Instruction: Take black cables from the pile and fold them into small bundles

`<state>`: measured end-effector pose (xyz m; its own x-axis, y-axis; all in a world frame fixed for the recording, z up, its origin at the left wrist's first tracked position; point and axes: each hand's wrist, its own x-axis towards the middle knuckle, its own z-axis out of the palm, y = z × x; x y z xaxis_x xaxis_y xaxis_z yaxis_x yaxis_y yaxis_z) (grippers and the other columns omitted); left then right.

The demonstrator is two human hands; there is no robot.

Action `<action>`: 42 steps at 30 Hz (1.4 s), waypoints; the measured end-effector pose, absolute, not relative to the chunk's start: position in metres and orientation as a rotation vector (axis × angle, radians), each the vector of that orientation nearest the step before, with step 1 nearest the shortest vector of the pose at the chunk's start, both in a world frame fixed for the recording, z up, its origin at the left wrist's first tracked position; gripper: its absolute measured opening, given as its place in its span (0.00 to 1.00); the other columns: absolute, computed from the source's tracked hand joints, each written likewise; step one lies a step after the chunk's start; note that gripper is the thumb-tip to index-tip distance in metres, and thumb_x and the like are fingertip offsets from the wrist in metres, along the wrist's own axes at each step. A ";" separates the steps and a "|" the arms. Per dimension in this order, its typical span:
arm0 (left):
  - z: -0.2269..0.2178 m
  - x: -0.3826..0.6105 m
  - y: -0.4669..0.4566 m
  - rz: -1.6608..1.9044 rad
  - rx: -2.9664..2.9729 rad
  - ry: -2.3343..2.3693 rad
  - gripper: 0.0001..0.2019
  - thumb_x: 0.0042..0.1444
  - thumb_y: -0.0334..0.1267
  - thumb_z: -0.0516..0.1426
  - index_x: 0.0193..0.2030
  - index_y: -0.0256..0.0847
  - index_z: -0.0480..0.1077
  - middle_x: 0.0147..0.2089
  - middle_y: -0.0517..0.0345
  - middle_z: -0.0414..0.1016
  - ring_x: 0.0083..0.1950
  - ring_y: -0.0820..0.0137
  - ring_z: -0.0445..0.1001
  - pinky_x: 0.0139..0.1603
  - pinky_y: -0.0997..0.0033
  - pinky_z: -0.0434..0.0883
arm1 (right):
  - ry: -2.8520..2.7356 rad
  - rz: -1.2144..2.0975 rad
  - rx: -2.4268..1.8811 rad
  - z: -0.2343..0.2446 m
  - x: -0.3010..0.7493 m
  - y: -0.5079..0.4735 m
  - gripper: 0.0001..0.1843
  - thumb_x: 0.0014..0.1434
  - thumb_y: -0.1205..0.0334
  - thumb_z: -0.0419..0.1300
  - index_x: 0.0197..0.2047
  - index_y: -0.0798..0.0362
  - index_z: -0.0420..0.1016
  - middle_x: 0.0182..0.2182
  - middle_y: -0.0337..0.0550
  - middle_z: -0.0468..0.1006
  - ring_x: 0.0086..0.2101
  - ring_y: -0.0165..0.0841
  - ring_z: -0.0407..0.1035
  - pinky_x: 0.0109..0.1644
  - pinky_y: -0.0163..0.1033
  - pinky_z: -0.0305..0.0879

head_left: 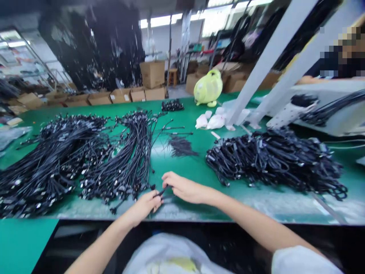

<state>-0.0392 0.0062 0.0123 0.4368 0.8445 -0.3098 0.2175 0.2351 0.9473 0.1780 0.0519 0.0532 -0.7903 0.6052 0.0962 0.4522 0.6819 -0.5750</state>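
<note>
The person's left hand [144, 207] pinches a thin black rubber-sheathed cable end [160, 193] between thumb and fingers, its long axis running diagonally from lower left to upper right, with the tip pointing toward the right hand [185, 188], whose fingers lie pressed together just above it; whether they touch the cable, I cannot tell. This sits near the front edge of a green workbench mat [182, 169], just right of a long bundle of black cables [128, 160] and left of a large tangled heap of black cables [273, 161]. The small pale tags on the cables are too blurred to read.
</note>
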 end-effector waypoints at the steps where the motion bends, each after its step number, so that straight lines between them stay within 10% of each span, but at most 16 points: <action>1: 0.017 -0.038 0.004 0.567 1.257 1.041 0.22 0.54 0.60 0.55 0.26 0.42 0.59 0.22 0.66 0.58 0.27 0.73 0.58 0.41 0.69 0.64 | -2.666 0.642 -0.827 0.056 0.177 0.047 0.22 0.53 0.77 0.48 0.50 0.57 0.71 0.57 0.55 0.67 0.56 0.38 0.62 0.60 0.47 0.60; 5: 0.023 -0.041 0.004 0.547 1.098 0.977 0.23 0.50 0.59 0.60 0.31 0.38 0.64 0.23 0.65 0.60 0.26 0.75 0.57 0.31 0.72 0.59 | -2.832 0.180 -0.722 0.052 0.170 0.033 0.24 0.61 0.63 0.55 0.61 0.60 0.66 0.57 0.60 0.68 0.59 0.49 0.58 0.64 0.61 0.44; 9: 0.029 -0.045 0.005 0.504 0.948 0.885 0.20 0.54 0.52 0.61 0.39 0.35 0.66 0.28 0.64 0.60 0.27 0.78 0.57 0.29 0.76 0.57 | -2.903 0.039 -0.712 0.039 0.165 0.032 0.28 0.68 0.51 0.51 0.61 0.66 0.63 0.40 0.55 0.74 0.40 0.42 0.66 0.47 0.47 0.56; 17: 0.034 -0.055 0.003 0.433 0.632 0.770 0.18 0.58 0.51 0.59 0.42 0.34 0.72 0.36 0.55 0.70 0.35 0.73 0.70 0.41 0.67 0.72 | -2.824 -0.205 -0.533 0.034 0.170 0.042 0.14 0.69 0.63 0.47 0.39 0.56 0.72 0.28 0.44 0.68 0.30 0.34 0.57 0.35 0.41 0.45; 30: 0.029 -0.052 0.004 0.399 0.561 0.750 0.18 0.54 0.43 0.63 0.46 0.32 0.75 0.38 0.50 0.75 0.35 0.72 0.73 0.33 0.74 0.71 | -2.729 -0.190 -0.400 0.026 0.175 0.052 0.16 0.70 0.67 0.45 0.48 0.52 0.74 0.31 0.43 0.72 0.33 0.32 0.60 0.41 0.40 0.51; 42: 0.019 -0.047 -0.012 0.517 0.704 0.832 0.16 0.57 0.32 0.59 0.53 0.38 0.70 0.53 0.44 0.76 0.53 0.63 0.76 0.57 0.57 0.70 | -2.859 -0.120 -0.464 0.013 0.174 0.050 0.14 0.70 0.66 0.45 0.48 0.56 0.71 0.33 0.45 0.71 0.31 0.33 0.60 0.37 0.40 0.49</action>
